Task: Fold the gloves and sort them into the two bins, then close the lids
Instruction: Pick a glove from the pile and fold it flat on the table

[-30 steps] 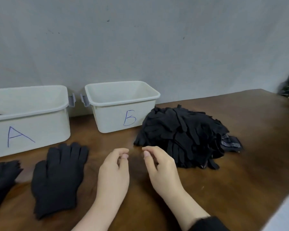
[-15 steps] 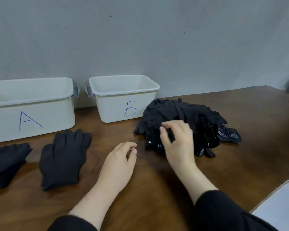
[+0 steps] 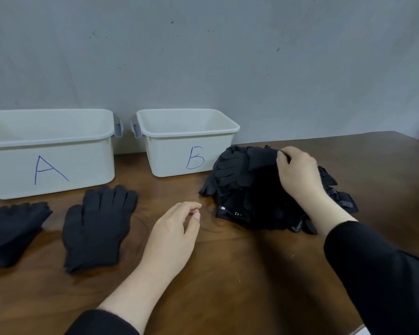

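The right hand (image 3: 298,172) curls its fingers over the top of the glove pile (image 3: 257,187), seemingly picking one out. The left hand (image 3: 177,230) waits loosely curled, holding nothing. Two gloves (image 3: 97,226) lie flat at left, before open bins A (image 3: 49,153) and B (image 3: 186,146).

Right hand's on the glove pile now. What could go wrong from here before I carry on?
1. The right hand grips one glove atop the tangled glove pile; lifting may drag neighbours along or spill them across the table.
2. The pile touches bin B; a hard pull could nudge it.
3. The left hand holds nothing, so the pile is unsteadied.
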Action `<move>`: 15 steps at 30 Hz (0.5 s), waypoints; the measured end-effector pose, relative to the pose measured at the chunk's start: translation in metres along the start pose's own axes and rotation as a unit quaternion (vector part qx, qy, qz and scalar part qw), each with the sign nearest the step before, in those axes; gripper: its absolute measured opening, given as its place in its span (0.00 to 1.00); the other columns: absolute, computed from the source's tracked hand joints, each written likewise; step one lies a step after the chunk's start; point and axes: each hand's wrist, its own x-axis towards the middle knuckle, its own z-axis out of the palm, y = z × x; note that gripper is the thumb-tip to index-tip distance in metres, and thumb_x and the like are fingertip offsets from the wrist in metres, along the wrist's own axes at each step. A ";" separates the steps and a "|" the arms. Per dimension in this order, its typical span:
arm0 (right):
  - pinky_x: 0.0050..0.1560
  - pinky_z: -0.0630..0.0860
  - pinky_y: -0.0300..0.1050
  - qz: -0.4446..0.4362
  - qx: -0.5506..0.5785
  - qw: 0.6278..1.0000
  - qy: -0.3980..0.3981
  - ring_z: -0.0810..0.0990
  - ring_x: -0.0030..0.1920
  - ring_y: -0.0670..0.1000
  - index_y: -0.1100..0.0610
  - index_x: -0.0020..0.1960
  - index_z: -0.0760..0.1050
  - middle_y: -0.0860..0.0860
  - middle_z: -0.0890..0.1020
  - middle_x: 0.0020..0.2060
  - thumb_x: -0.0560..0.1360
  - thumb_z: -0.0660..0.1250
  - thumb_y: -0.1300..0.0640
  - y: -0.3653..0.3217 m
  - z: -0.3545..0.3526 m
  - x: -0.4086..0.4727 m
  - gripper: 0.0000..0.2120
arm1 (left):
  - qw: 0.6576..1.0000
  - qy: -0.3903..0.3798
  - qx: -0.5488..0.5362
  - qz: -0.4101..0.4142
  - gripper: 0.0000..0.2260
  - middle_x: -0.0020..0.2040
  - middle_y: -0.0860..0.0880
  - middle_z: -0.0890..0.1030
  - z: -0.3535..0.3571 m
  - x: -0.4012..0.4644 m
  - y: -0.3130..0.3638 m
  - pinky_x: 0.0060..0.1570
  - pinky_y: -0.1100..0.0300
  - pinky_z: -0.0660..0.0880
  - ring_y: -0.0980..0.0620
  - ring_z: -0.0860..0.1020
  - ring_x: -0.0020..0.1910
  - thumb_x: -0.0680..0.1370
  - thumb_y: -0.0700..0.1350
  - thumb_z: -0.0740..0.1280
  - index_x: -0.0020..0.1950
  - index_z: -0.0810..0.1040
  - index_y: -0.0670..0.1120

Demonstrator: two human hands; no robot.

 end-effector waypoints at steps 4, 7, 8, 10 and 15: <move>0.39 0.67 0.46 -0.038 0.027 0.999 -0.004 0.76 0.42 0.53 0.55 0.46 0.78 0.49 0.80 0.38 0.84 0.61 0.53 -0.021 -0.020 -0.002 0.11 | 1.000 0.006 -0.015 -0.005 0.10 0.53 0.65 0.78 -0.002 0.000 0.000 0.51 0.77 0.69 0.67 0.74 0.56 0.82 0.49 0.63 0.62 0.79 0.55; 0.51 0.73 0.45 -0.086 -0.067 0.986 -0.122 0.81 0.52 0.55 0.55 0.58 0.83 0.52 0.85 0.52 0.82 0.65 0.52 -0.022 -0.018 -0.010 0.11 | 1.000 0.004 -0.014 -0.004 0.10 0.53 0.65 0.78 -0.003 -0.001 0.000 0.51 0.76 0.69 0.66 0.75 0.55 0.83 0.49 0.63 0.62 0.79 0.55; 0.55 0.73 0.44 -0.086 -0.092 0.978 -0.168 0.80 0.58 0.54 0.54 0.61 0.83 0.51 0.85 0.57 0.82 0.66 0.51 -0.020 -0.017 -0.012 0.12 | 1.000 0.003 -0.015 -0.004 0.10 0.53 0.64 0.78 -0.004 -0.001 0.001 0.51 0.76 0.69 0.65 0.75 0.55 0.83 0.49 0.63 0.62 0.79 0.54; 0.61 0.70 0.41 -0.073 -0.106 0.965 -0.230 0.77 0.66 0.52 0.51 0.67 0.80 0.47 0.81 0.64 0.81 0.67 0.49 -0.016 -0.019 -0.016 0.16 | 1.000 0.002 -0.015 -0.005 0.10 0.54 0.64 0.78 -0.005 -0.001 0.001 0.51 0.76 0.69 0.65 0.75 0.55 0.83 0.49 0.63 0.62 0.79 0.54; 0.48 0.75 0.48 -0.051 -0.034 0.985 -0.161 0.82 0.49 0.54 0.56 0.49 0.83 0.52 0.85 0.45 0.82 0.64 0.52 -0.014 -0.038 -0.009 0.12 | 1.000 -0.002 -0.014 -0.005 0.11 0.53 0.65 0.77 -0.005 0.000 0.000 0.51 0.78 0.68 0.69 0.73 0.56 0.83 0.50 0.62 0.63 0.79 0.54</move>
